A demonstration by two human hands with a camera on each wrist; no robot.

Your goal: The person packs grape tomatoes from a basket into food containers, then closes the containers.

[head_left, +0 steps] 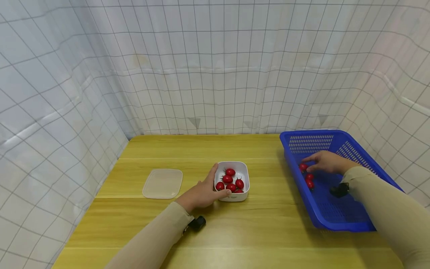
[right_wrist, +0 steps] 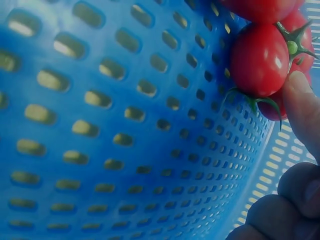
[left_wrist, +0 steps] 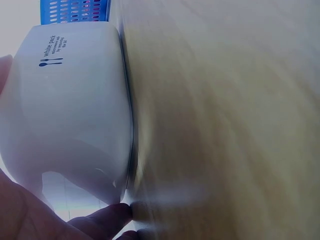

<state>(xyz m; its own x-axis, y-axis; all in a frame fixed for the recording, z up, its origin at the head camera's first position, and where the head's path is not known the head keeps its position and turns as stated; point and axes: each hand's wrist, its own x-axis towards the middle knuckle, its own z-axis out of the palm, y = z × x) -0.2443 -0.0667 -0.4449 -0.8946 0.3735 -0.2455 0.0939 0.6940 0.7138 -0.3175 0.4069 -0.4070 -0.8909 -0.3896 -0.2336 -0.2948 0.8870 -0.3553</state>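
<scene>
The left hand (head_left: 201, 194) lies nearest, fingers and thumb curled round the white square plastic container (head_left: 232, 181) of red cherry tomatoes (head_left: 230, 180) at mid-table — keep that grip firm so it cannot slide. A clear flat lid (head_left: 162, 183) lies just left. In the blue perforated plastic basket (head_left: 349, 220), the right hand (head_left: 327, 161) reaches the loose tomatoes (head_left: 307, 175), one fingertip (right_wrist: 302, 107) touching — pinch one lightly by its sides.
</scene>
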